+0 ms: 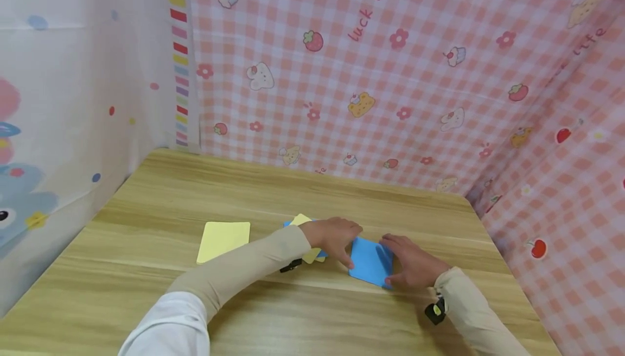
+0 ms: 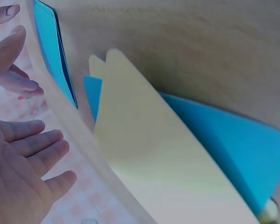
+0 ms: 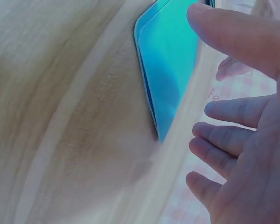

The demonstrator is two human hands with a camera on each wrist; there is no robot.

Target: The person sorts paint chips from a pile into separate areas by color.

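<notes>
Blue square cards with rounded corners (image 1: 370,261) lie stacked on the wooden table; a thin gap shows between their layers in the wrist views. My left hand (image 1: 336,236) is at their left side, fingers loosely extended. On the right side is my right hand (image 1: 417,264), thumb and fingers spread around the edge; whether they touch it I cannot tell. Beneath my left forearm, a yellow card (image 2: 140,140) lies crosswise over a blue card (image 2: 214,121), partly hidden in the head view. Another yellow square (image 1: 222,241) lies farther left, its lower corner covered by the sleeve.
The wooden table (image 1: 303,312) meets a pink checked cloth wall (image 1: 337,74) at the back and right. A white patterned cloth (image 1: 97,63) hangs on the left. Black wrist devices (image 1: 435,311) sit on both wrists.
</notes>
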